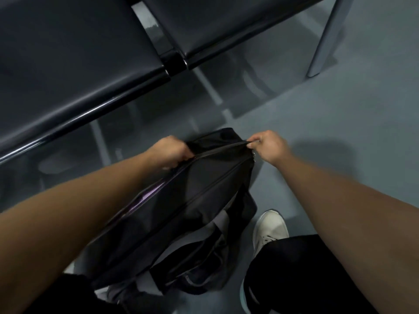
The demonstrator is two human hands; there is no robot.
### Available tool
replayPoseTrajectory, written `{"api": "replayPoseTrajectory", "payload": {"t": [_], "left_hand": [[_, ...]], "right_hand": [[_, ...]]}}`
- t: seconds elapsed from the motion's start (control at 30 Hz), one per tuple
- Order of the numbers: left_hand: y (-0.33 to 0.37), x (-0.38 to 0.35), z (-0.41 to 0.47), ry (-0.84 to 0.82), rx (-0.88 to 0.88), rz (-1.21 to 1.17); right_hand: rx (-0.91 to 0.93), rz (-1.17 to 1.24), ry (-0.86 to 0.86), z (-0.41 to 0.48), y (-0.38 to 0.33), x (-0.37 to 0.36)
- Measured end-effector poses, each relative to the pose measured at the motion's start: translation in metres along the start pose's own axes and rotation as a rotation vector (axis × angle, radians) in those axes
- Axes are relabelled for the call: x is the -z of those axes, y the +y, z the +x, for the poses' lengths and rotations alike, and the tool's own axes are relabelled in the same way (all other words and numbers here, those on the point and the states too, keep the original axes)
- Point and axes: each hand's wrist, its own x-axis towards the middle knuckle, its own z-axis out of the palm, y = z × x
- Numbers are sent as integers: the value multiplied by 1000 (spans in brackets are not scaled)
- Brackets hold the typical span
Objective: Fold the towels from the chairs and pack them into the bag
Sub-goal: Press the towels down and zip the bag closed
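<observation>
A black bag [192,200] lies on the grey floor in front of me, its zip running along the top. My left hand [169,152] grips the bag's fabric at the far left end of the zip. My right hand [268,145] pinches the far right end of the zip line, by a small metal pull. A sliver of purple towel [148,197] shows through a gap in the zip under my left forearm. The rest of the bag's inside is hidden.
Two dark chair seats [79,64] joined in a row stand ahead, with nothing on them, and a grey metal leg [324,39] at the right. My white shoe [269,227] and dark trouser leg sit right of the bag. Bag straps [197,264] lie beneath it.
</observation>
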Motion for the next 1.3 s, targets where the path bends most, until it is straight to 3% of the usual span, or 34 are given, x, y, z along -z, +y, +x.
{"api": "replayPoseTrajectory", "payload": {"t": [0.13, 0.27, 0.37, 0.47, 0.53, 0.7, 0.87, 1.03, 1.1, 1.23, 1.3], "left_hand": [[-81, 28, -33, -72, 222, -168], [-95, 31, -54, -4, 195, -339], [-98, 22, -68, 55, 119, -449], [-105, 13, -80, 104, 66, -559], [-110, 9, -86, 145, 35, -616], [-134, -1, -99, 184, 33, -607], [-201, 25, -126, 286, 219, -604], [-262, 40, -166, 336, 264, -739], [-272, 35, -173, 377, 218, -795], [-274, 30, -180, 401, 120, -904], [-273, 29, -183, 402, 106, -912]], "right_hand": [[-18, -74, 25, -13, -12, -4], [42, -188, 35, -21, -51, 12], [347, -152, 87, -29, -108, 24], [672, -170, -169, -63, -174, 6], [747, -272, -259, -85, -198, -28], [714, -360, -117, -108, -198, -79], [589, -372, 31, -95, -174, -60], [423, -528, -105, -102, -189, -51], [467, -592, -158, -115, -217, -57], [772, -431, -333, -161, -287, -98], [889, -467, -339, -186, -312, -128]]}}
